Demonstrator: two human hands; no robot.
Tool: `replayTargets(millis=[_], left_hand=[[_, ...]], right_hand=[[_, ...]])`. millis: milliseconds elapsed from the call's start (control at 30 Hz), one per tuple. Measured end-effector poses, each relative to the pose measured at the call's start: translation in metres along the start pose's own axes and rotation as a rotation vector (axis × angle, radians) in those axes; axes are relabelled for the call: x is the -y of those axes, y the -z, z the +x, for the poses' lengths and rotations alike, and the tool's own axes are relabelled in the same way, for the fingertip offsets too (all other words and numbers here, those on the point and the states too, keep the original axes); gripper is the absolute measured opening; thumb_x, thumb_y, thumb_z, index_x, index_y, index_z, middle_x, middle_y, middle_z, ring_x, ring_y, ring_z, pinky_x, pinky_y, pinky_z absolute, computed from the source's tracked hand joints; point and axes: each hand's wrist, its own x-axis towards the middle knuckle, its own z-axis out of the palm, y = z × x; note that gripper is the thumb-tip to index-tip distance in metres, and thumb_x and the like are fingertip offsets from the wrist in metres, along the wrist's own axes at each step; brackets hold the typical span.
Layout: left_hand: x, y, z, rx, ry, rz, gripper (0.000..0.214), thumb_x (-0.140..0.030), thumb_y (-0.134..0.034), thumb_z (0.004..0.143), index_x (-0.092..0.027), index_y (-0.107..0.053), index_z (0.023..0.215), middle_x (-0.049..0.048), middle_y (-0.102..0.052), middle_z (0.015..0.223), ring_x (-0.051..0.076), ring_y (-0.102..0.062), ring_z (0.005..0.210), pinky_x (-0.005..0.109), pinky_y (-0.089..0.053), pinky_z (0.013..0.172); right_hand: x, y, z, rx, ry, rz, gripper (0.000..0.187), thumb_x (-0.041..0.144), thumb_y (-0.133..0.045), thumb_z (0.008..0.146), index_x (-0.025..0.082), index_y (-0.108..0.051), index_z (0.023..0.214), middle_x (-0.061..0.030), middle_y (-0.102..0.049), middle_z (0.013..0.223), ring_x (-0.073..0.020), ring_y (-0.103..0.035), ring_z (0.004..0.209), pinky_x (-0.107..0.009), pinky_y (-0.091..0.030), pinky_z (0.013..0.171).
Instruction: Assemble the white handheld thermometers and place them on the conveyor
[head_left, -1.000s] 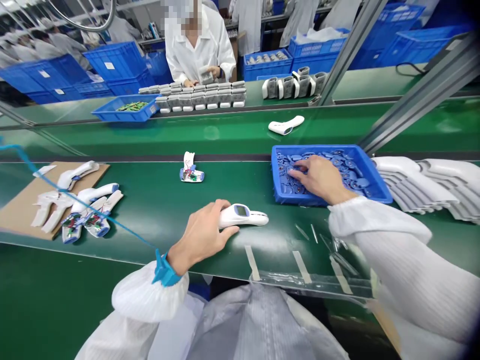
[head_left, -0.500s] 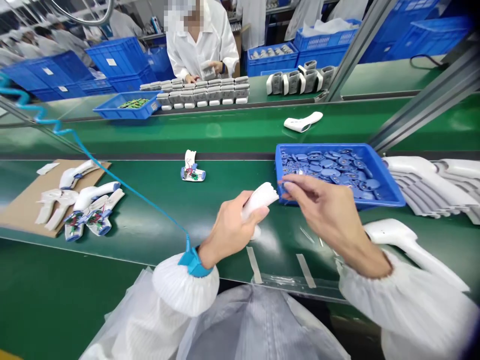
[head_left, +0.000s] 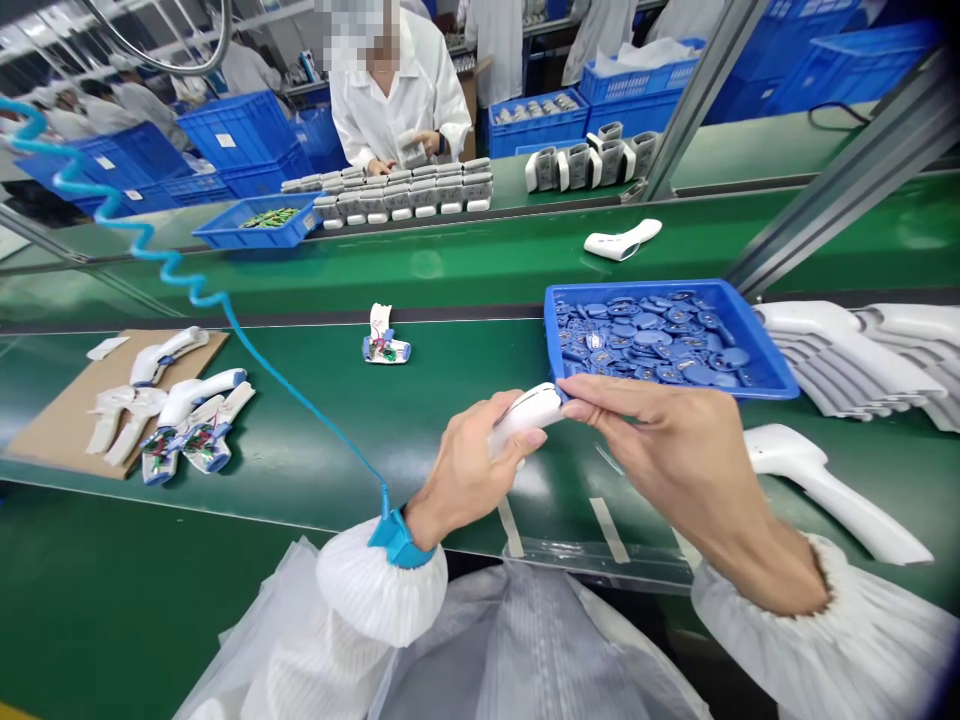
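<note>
My left hand (head_left: 469, 470) is wrapped round a white thermometer gun (head_left: 526, 415), held above the green bench with its end pointing right. My right hand (head_left: 660, 445) pinches at that end with fingertips pressed together; what they hold, if anything, is too small to see. Just behind the hands sits a blue tray (head_left: 757, 345) of small blue round parts. A blue wrist strap (head_left: 397, 540) with a coiled cord runs from my left wrist.
White housings (head_left: 840, 350) lie stacked at right, and one white shell (head_left: 825, 485) lies near my right forearm. An open half-assembled unit (head_left: 384, 340) stands mid-bench. A cardboard sheet (head_left: 45, 430) at left carries several units. A person in white works across the conveyor (head_left: 390, 90).
My right hand left the blue tray and came to the thermometer's end. My left hand lifted the thermometer off the bench and turned it.
</note>
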Motion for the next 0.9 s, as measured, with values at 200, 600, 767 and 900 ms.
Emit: replayTargets(millis=[200, 600, 767, 900], left_hand=[[0.005, -0.001, -0.002, 0.023, 0.020, -0.099, 0.039, -0.041, -0.063, 0.099, -0.023, -0.063, 0.133, 0.0008, -0.072, 0.109, 0.016, -0.063, 0.087, 0.026, -0.049, 0.076], [0.018, -0.004, 0.009, -0.071, -0.192, 0.343, 0.035, -0.045, -0.051, 0.104, -0.020, -0.067, 0.122, 0.0077, -0.075, 0.110, 0.023, -0.067, 0.096, 0.038, -0.050, 0.090], [0.026, -0.017, 0.007, -0.060, -0.281, 0.554, 0.033, -0.046, -0.052, 0.102, -0.019, -0.071, 0.106, 0.0072, -0.075, 0.091, 0.024, -0.068, 0.081, 0.037, -0.048, 0.078], [0.024, -0.015, 0.006, -0.021, -0.306, 0.654, 0.030, -0.040, -0.050, 0.101, -0.018, -0.071, 0.103, 0.0078, -0.074, 0.087, 0.023, -0.065, 0.078, 0.036, -0.046, 0.075]], right_hand=[[0.002, -0.004, -0.002, -0.011, 0.090, -0.062, 0.020, 0.027, -0.066, 0.095, 0.032, -0.084, 0.103, 0.0020, -0.077, 0.108, -0.0302, -0.078, 0.096, -0.048, -0.067, 0.089], [-0.007, -0.013, -0.010, 0.061, -0.012, -0.160, 0.036, 0.041, -0.056, 0.099, 0.021, -0.079, 0.118, -0.0057, -0.080, 0.093, -0.0240, -0.076, 0.075, -0.036, -0.061, 0.070], [-0.015, -0.023, -0.026, 0.101, -0.159, -0.173, 0.029, 0.043, -0.054, 0.099, 0.024, -0.076, 0.105, -0.0025, -0.075, 0.074, -0.0201, -0.069, 0.061, -0.031, -0.054, 0.061], [-0.016, -0.031, -0.036, 0.175, -0.225, -0.088, 0.023, 0.041, -0.054, 0.099, 0.024, -0.070, 0.104, -0.0011, -0.075, 0.080, -0.0185, -0.069, 0.064, -0.030, -0.052, 0.063]])
